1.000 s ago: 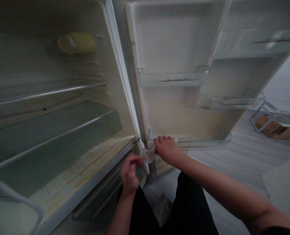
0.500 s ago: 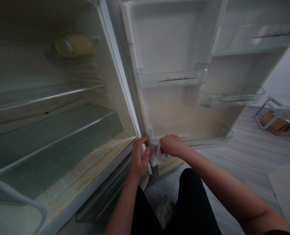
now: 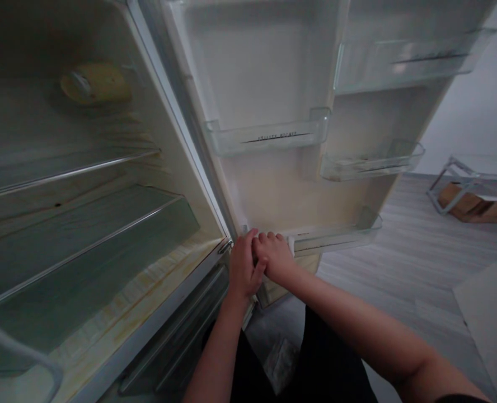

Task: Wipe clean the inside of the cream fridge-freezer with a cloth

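Observation:
Both hands meet at the lower hinge-side corner of the open refrigerator door (image 3: 273, 190). My left hand (image 3: 246, 266) rests at the end of the bottom door shelf (image 3: 336, 240), its fingers up and its thumb apart, touching my right hand. Curled beside it is my right hand (image 3: 273, 254), closed on a white cloth (image 3: 291, 245), of which only a small part shows past the knuckles. The rest of the cloth is hidden. What lies between the two hands cannot be made out.
Left is the stained refrigerator interior with a glass shelf (image 3: 84, 246) and a yellow container (image 3: 97, 84). Below are drawers (image 3: 181, 330). A crumpled clear bag (image 3: 281, 361) lies on the floor between the knees. A cardboard box (image 3: 462, 201) sits under a rack at right.
My right hand has moved left against my left hand, and the cloth is now mostly covered. The view has shifted, so the refrigerator and door appear farther left.

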`<state>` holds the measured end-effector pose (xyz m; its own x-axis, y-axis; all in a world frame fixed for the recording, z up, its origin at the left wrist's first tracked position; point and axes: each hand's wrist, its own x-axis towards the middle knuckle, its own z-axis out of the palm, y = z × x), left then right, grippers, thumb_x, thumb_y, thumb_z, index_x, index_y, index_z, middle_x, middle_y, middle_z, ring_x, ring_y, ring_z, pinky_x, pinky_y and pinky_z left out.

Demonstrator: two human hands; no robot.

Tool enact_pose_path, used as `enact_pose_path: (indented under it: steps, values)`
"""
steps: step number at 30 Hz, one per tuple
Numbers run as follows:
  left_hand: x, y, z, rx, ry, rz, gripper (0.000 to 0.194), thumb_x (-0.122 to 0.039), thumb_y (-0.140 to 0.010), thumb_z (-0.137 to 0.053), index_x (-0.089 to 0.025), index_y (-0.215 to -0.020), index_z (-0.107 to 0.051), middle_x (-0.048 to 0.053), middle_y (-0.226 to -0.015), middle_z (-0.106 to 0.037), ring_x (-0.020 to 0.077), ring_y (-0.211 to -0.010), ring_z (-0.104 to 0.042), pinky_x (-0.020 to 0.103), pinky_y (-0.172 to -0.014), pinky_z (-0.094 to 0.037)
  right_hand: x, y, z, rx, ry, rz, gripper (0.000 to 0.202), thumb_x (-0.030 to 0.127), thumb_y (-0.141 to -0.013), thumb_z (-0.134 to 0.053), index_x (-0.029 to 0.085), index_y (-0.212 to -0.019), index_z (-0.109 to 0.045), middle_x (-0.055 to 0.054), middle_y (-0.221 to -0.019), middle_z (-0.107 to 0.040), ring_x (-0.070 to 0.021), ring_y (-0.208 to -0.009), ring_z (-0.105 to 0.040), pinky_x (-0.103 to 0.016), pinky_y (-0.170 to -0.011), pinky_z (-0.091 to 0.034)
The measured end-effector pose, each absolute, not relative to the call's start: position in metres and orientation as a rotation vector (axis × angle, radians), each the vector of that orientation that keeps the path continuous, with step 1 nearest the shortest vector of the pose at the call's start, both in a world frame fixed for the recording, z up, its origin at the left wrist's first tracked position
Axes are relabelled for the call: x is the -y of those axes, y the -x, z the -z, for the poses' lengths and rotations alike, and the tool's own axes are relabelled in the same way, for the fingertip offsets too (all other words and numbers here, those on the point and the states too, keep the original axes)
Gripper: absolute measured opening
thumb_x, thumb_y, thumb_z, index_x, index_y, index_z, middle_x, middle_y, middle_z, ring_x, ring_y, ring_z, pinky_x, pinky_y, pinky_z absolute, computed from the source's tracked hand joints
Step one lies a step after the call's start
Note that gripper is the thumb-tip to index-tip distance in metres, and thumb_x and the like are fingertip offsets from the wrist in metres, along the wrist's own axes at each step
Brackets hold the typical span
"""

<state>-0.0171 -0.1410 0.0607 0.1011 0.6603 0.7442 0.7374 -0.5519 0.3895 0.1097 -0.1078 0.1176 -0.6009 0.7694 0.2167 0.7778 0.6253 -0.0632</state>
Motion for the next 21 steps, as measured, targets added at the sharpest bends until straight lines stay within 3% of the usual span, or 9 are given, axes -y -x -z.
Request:
enact_pose_path:
  steps: [4, 9, 15, 21]
  values:
    - [0.139, 0.014, -0.061, 1.469, 2.287, 1.183, 0.079, -0.076, -0.099, -0.029, -0.015, -0.146, -0.05, 0.016, -0.125, -0.07, 0.0323, -0.119, -0.063, 0.053, -0.12, -0.029, 0.1, -0.15, -0.123, 2.666, 1.354, 0.118, 0.024, 0.022, -0.097, -0.057, 0.012, -0.117, -0.067, -0.018, -0.116, -0.067, -0.0346, -0.111, -0.064, -0.045, -0.091, -0.051]
    - [0.133, 0.0, -0.069, 1.529, 2.245, 1.034, 0.063, -0.068, -0.103, -0.03, -0.018, -0.115, -0.067, 0.011, -0.103, -0.074, 0.0297, -0.103, -0.065, 0.05, -0.112, -0.034, 0.069, -0.206, -0.126, 2.655, 1.578, 0.241, 0.034, 0.023, -0.085, -0.076, 0.012, -0.116, -0.067, -0.018, -0.117, -0.067, -0.0367, -0.112, -0.064, -0.044, -0.09, -0.05]
    - [0.117, -0.016, -0.068, 1.583, 2.144, 1.039, 0.05, -0.062, -0.104, -0.039, -0.02, -0.109, -0.067, 0.009, -0.099, -0.074, 0.0301, -0.1, -0.065, 0.052, -0.108, -0.034, 0.012, -0.285, -0.132, 2.636, 1.822, 0.324, 0.033, 0.017, -0.086, -0.072, 0.007, -0.117, -0.07, -0.022, -0.117, -0.07, -0.037, -0.116, -0.065, -0.041, -0.094, -0.047]
    - [0.112, -0.02, -0.065, 1.593, 2.113, 1.025, 0.046, -0.061, -0.104, -0.042, -0.022, -0.11, -0.066, 0.008, -0.102, -0.074, 0.0296, -0.101, -0.063, 0.052, -0.108, -0.034, -0.029, -0.328, -0.142, 2.577, 1.94, 0.26, 0.026, 0.004, -0.088, -0.061, 0.002, -0.107, -0.078, -0.029, -0.116, -0.072, -0.0396, -0.116, -0.067, -0.043, -0.097, -0.048]
